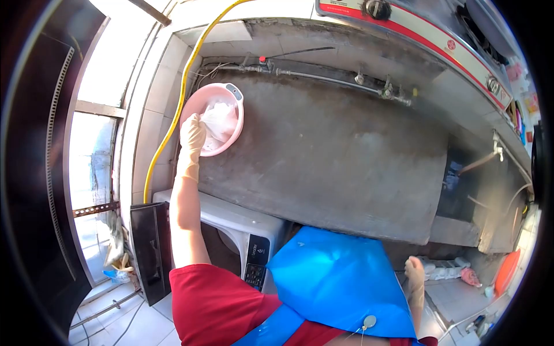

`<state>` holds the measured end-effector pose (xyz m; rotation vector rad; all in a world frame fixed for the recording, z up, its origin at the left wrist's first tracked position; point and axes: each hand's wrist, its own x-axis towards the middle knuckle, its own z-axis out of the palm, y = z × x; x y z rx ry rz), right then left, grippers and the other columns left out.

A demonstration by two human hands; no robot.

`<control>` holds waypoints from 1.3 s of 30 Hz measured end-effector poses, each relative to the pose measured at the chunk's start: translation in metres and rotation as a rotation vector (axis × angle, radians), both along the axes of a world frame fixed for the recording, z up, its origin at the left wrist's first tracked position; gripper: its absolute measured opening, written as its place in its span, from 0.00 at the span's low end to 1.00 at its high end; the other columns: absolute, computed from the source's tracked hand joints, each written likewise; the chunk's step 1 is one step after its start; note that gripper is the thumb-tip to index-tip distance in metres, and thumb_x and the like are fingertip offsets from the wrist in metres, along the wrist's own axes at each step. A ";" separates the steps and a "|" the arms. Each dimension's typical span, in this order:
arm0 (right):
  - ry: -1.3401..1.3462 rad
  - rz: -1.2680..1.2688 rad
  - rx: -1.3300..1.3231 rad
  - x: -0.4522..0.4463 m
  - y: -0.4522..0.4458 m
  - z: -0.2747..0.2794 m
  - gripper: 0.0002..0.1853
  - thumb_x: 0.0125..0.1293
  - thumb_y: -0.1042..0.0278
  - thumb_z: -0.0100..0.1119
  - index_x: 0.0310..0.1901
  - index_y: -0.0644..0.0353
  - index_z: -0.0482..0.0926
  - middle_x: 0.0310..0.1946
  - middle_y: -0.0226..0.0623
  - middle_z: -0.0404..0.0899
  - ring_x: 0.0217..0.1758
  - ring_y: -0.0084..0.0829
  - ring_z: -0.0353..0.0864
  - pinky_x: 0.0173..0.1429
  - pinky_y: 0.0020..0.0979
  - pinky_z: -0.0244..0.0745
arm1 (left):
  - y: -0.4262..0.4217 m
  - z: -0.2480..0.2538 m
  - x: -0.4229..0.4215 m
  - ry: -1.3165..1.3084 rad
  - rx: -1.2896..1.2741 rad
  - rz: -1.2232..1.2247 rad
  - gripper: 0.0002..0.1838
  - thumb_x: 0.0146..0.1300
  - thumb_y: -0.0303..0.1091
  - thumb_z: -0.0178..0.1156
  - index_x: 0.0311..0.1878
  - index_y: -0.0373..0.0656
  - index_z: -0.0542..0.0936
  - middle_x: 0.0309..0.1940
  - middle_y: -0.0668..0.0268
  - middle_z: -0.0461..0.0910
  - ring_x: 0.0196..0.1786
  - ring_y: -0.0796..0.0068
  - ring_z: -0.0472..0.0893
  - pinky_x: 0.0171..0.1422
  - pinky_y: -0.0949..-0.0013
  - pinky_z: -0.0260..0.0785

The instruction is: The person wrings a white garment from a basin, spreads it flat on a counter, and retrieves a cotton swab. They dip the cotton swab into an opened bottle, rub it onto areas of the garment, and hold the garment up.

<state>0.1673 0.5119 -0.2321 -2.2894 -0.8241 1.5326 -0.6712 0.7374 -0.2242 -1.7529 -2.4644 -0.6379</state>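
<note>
My left hand (pixel 193 134), in a thin pale glove, reaches over the near-left rim of a pink basin (pixel 239 124). Its fingers are closed on a white cloth (pixel 219 119) that lies bunched inside the basin. The basin stands at the left end of a grey concrete counter (pixel 334 150). Down at my right side, beside the blue apron (pixel 334 271), is my right hand (pixel 414 274). Its fingers look curled in, and nothing shows in them.
A yellow hose (pixel 183 86) runs down the left wall. Metal pipes with taps (pixel 340 79) line the back of the counter. A washing machine (pixel 231 216) stands below its front-left edge. A red-and-white gas stove (pixel 415 34) is at the upper right.
</note>
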 end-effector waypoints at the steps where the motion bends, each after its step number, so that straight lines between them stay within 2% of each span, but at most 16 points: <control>1: -0.044 0.092 0.013 -0.009 0.009 0.001 0.21 0.69 0.61 0.60 0.59 0.63 0.75 0.43 0.32 0.80 0.40 0.21 0.76 0.44 0.24 0.73 | -0.002 0.018 0.004 0.024 -0.023 0.034 0.09 0.59 0.26 0.50 0.38 0.37 0.80 0.27 0.50 0.79 0.32 0.49 0.80 0.43 0.56 0.72; 2: -0.063 0.124 0.034 -0.017 0.019 0.005 0.22 0.69 0.61 0.60 0.60 0.63 0.75 0.47 0.35 0.80 0.45 0.23 0.77 0.50 0.26 0.73 | -0.003 0.032 0.006 -0.110 -0.015 0.092 0.05 0.60 0.25 0.52 0.33 0.37 0.77 0.29 0.47 0.79 0.37 0.44 0.80 0.44 0.52 0.70; 3: -0.085 0.158 0.056 -0.021 0.027 0.008 0.22 0.69 0.61 0.60 0.61 0.63 0.75 0.50 0.37 0.80 0.51 0.26 0.78 0.56 0.28 0.73 | -0.003 0.043 0.003 -0.116 0.002 0.092 0.05 0.61 0.25 0.52 0.33 0.37 0.77 0.28 0.48 0.79 0.34 0.45 0.79 0.43 0.54 0.70; 5: -0.072 0.149 0.125 -0.016 0.025 -0.010 0.23 0.68 0.60 0.62 0.61 0.60 0.75 0.47 0.30 0.79 0.44 0.20 0.75 0.46 0.26 0.73 | -0.005 0.066 0.000 -0.155 0.070 0.074 0.04 0.62 0.26 0.53 0.33 0.37 0.77 0.26 0.49 0.77 0.32 0.46 0.77 0.42 0.55 0.70; 7: -0.082 0.143 0.130 -0.021 0.023 -0.006 0.22 0.68 0.60 0.62 0.61 0.60 0.76 0.46 0.30 0.79 0.43 0.19 0.75 0.45 0.25 0.73 | -0.005 0.100 0.013 -0.193 0.102 0.110 0.05 0.64 0.27 0.55 0.33 0.37 0.77 0.23 0.54 0.76 0.28 0.59 0.77 0.39 0.58 0.70; 10: -0.087 0.146 0.064 -0.010 0.015 -0.020 0.20 0.68 0.62 0.62 0.59 0.60 0.76 0.40 0.27 0.78 0.38 0.18 0.74 0.41 0.23 0.71 | -0.006 0.123 0.007 -0.145 0.092 0.101 0.06 0.65 0.29 0.55 0.34 0.36 0.77 0.22 0.61 0.75 0.26 0.68 0.73 0.36 0.62 0.69; 14: -0.010 0.009 -0.067 -0.006 -0.004 -0.020 0.20 0.68 0.65 0.62 0.58 0.61 0.77 0.40 0.32 0.80 0.39 0.22 0.76 0.44 0.25 0.73 | -0.003 0.149 0.015 -0.281 0.046 0.230 0.11 0.66 0.35 0.54 0.34 0.36 0.77 0.25 0.62 0.75 0.31 0.72 0.73 0.40 0.64 0.68; 16: -0.013 -0.044 -0.094 -0.003 -0.017 -0.025 0.19 0.67 0.66 0.62 0.57 0.61 0.77 0.35 0.27 0.77 0.32 0.18 0.72 0.35 0.23 0.68 | -0.003 0.158 0.018 -0.275 0.061 0.219 0.11 0.66 0.35 0.54 0.34 0.36 0.77 0.26 0.63 0.75 0.31 0.73 0.73 0.40 0.65 0.67; 19: 0.018 -0.124 -0.154 -0.004 -0.026 -0.024 0.18 0.68 0.66 0.62 0.57 0.61 0.77 0.34 0.26 0.77 0.33 0.18 0.73 0.35 0.23 0.68 | -0.002 0.177 0.023 -0.268 0.094 0.188 0.11 0.66 0.35 0.54 0.35 0.35 0.77 0.27 0.64 0.76 0.32 0.75 0.72 0.41 0.66 0.67; 23: 0.021 -0.123 -0.102 -0.007 -0.023 -0.019 0.18 0.67 0.65 0.63 0.57 0.61 0.77 0.33 0.26 0.76 0.32 0.18 0.72 0.35 0.23 0.68 | -0.002 0.203 0.015 -0.232 0.105 0.197 0.11 0.64 0.34 0.58 0.36 0.34 0.77 0.29 0.66 0.75 0.34 0.77 0.72 0.41 0.70 0.67; 25: -0.001 -0.091 -0.035 -0.007 -0.014 -0.014 0.19 0.68 0.65 0.63 0.57 0.62 0.76 0.33 0.27 0.76 0.32 0.17 0.72 0.34 0.23 0.67 | -0.002 0.205 -0.001 -0.329 0.205 0.133 0.09 0.64 0.34 0.59 0.35 0.37 0.78 0.28 0.67 0.76 0.32 0.78 0.71 0.38 0.71 0.66; 31: -0.176 0.282 -0.040 -0.059 0.107 0.085 0.25 0.63 0.58 0.65 0.59 0.61 0.76 0.31 0.34 0.80 0.32 0.23 0.77 0.40 0.26 0.73 | -0.001 0.231 0.014 -0.394 0.261 0.175 0.09 0.63 0.34 0.60 0.36 0.37 0.78 0.30 0.66 0.76 0.37 0.79 0.72 0.45 0.73 0.67; 33: -0.343 0.540 -0.019 -0.107 0.168 0.109 0.27 0.63 0.55 0.64 0.61 0.58 0.75 0.33 0.38 0.82 0.35 0.28 0.80 0.45 0.30 0.75 | -0.004 0.230 0.014 -0.395 0.271 0.160 0.09 0.63 0.34 0.60 0.37 0.36 0.78 0.32 0.66 0.76 0.37 0.78 0.73 0.46 0.73 0.67; 35: -0.260 0.732 0.112 -0.183 0.227 0.126 0.28 0.63 0.53 0.62 0.64 0.53 0.74 0.35 0.40 0.83 0.40 0.33 0.82 0.51 0.33 0.75 | -0.008 0.231 0.013 -0.369 0.250 0.204 0.09 0.64 0.33 0.60 0.37 0.36 0.79 0.35 0.66 0.79 0.40 0.77 0.74 0.48 0.72 0.68; 37: -0.116 0.913 0.141 -0.279 0.277 0.142 0.32 0.65 0.49 0.62 0.69 0.49 0.70 0.42 0.38 0.84 0.48 0.34 0.82 0.57 0.34 0.74 | -0.010 0.227 0.009 -0.398 0.357 0.115 0.07 0.65 0.31 0.60 0.37 0.37 0.79 0.39 0.64 0.81 0.44 0.75 0.76 0.52 0.71 0.69; 39: 0.172 1.096 0.238 -0.375 0.314 0.135 0.35 0.67 0.48 0.59 0.73 0.46 0.63 0.47 0.37 0.83 0.53 0.34 0.80 0.61 0.35 0.72 | -0.013 0.235 0.013 -0.410 0.388 0.112 0.05 0.64 0.29 0.61 0.37 0.37 0.79 0.40 0.63 0.81 0.46 0.75 0.77 0.54 0.71 0.69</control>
